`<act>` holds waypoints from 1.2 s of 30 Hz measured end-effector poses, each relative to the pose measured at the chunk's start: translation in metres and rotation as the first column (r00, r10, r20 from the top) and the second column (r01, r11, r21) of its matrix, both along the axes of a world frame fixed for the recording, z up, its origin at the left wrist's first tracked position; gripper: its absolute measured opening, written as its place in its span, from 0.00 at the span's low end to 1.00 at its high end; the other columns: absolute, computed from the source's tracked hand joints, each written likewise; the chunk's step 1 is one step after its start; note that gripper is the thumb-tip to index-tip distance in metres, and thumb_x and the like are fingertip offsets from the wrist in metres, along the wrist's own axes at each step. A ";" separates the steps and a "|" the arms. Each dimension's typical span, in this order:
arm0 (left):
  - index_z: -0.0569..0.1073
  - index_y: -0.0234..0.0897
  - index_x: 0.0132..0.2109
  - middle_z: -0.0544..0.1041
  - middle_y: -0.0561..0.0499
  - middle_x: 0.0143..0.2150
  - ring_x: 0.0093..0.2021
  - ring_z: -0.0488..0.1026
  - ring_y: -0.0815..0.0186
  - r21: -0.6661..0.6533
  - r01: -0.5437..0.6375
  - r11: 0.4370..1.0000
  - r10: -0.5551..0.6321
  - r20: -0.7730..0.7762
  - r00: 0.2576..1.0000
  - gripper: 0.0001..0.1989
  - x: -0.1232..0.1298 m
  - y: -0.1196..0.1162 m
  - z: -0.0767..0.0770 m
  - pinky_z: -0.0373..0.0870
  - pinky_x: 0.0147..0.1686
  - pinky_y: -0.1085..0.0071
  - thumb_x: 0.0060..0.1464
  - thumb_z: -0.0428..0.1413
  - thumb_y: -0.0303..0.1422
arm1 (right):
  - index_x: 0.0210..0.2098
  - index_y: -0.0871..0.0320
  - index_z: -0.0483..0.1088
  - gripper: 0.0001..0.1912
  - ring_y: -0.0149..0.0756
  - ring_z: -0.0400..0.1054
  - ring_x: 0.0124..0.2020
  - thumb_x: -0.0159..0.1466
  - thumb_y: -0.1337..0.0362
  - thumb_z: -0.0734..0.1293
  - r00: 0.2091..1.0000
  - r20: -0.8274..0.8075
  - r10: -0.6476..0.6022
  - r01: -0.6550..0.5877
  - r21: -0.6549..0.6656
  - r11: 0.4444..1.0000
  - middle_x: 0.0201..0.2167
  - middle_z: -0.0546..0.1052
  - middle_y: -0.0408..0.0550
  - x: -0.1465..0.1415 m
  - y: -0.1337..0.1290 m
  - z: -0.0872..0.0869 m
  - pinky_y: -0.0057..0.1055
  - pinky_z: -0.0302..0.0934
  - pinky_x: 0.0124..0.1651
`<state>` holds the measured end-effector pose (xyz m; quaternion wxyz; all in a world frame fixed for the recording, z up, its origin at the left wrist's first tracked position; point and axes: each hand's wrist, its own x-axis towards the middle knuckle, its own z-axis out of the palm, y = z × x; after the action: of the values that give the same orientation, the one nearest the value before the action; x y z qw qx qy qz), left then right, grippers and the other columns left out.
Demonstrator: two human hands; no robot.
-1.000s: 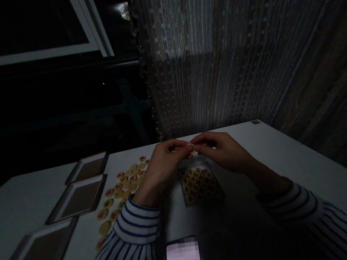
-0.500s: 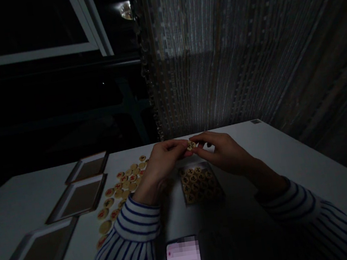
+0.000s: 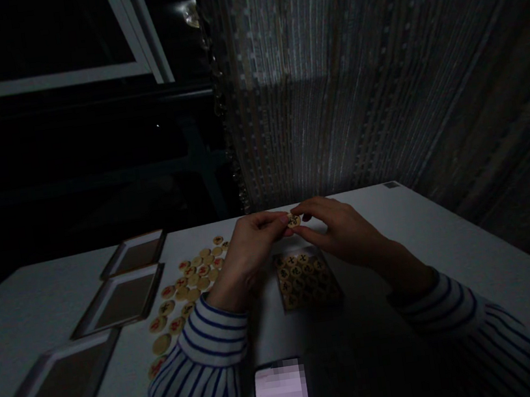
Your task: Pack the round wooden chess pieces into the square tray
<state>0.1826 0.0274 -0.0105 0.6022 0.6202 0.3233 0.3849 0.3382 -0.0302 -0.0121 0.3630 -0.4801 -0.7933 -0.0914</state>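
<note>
Between my two hands is a round Chinese chess piece (image 3: 293, 220) with a black character on its pale face. My left hand (image 3: 251, 243) pinches it from the left with thumb and fingers. From the other side, the thumb and fingers of my right hand (image 3: 341, 227) hold its edge. Just below the hands, an open square box (image 3: 297, 252) contains rows of pieces with black characters. Many loose Chinese chess pieces (image 3: 192, 295) lie left of my left forearm, some with red characters, some black, some blank side up. My left sleeve hides part of this spread.
On the left of the white table (image 3: 453, 277) lie three shallow rectangular trays or lids, one far (image 3: 140, 253), one middle (image 3: 126, 299) and one near (image 3: 58, 392). A lit phone-like screen (image 3: 282, 396) is at the front edge. A strand curtain (image 3: 328, 84) hangs behind the table.
The chess piece has turned slightly between my fingers, and its character now faces me more fully. Both hands stay in nearly the same place above the box.
</note>
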 end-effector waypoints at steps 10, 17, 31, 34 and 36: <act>0.74 0.33 0.43 0.76 0.45 0.43 0.43 0.71 0.62 0.493 0.062 0.868 0.179 -0.426 0.887 0.15 -0.010 0.014 -0.008 0.65 0.45 0.68 0.51 0.50 0.34 | 0.44 0.62 0.66 0.15 0.33 0.66 0.36 0.59 0.63 0.61 0.995 0.072 -0.068 0.076 -0.124 0.989 0.37 0.73 0.49 0.006 0.002 -0.002 0.32 0.58 0.42; 0.71 0.34 0.49 0.73 0.44 0.48 0.49 0.68 0.61 0.564 0.266 0.782 0.307 -0.719 0.624 0.18 -0.015 0.020 -0.026 0.61 0.49 0.68 0.54 0.45 0.34 | 0.47 0.63 0.66 0.17 0.34 0.67 0.37 0.59 0.63 0.60 0.976 0.156 -0.149 0.184 -0.238 0.954 0.40 0.73 0.51 0.013 0.003 -0.008 0.30 0.58 0.42; 0.73 0.35 0.35 0.76 0.41 0.36 0.35 0.72 0.60 0.486 0.487 0.726 0.330 -0.867 0.373 0.16 -0.016 0.020 -0.037 0.63 0.33 0.69 0.55 0.42 0.37 | 0.38 0.60 0.71 0.14 0.37 0.68 0.37 0.60 0.62 0.57 0.885 0.456 -0.088 0.325 -0.471 0.820 0.34 0.75 0.53 0.021 0.007 -0.017 0.29 0.55 0.37; 0.73 0.35 0.35 0.76 0.42 0.35 0.35 0.72 0.61 0.484 0.490 0.725 0.331 -0.869 0.368 0.16 -0.016 0.019 -0.036 0.63 0.32 0.69 0.55 0.42 0.36 | 0.38 0.60 0.71 0.14 0.38 0.67 0.38 0.60 0.62 0.57 0.870 0.487 -0.075 0.336 -0.474 0.814 0.35 0.74 0.54 0.020 0.007 -0.021 0.29 0.55 0.38; 0.73 0.36 0.35 0.76 0.42 0.35 0.34 0.72 0.61 0.482 0.488 0.727 0.334 -0.870 0.363 0.16 -0.016 0.019 -0.035 0.62 0.31 0.69 0.54 0.42 0.36 | 0.38 0.61 0.71 0.13 0.38 0.67 0.38 0.59 0.63 0.58 0.859 0.508 -0.064 0.340 -0.473 0.813 0.35 0.74 0.54 0.020 0.007 -0.024 0.30 0.55 0.38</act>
<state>0.1663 0.0466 -0.0459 0.0574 0.9123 0.4048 0.0230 0.3579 -0.0232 -0.0356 -0.0044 -0.6109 -0.7916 -0.0135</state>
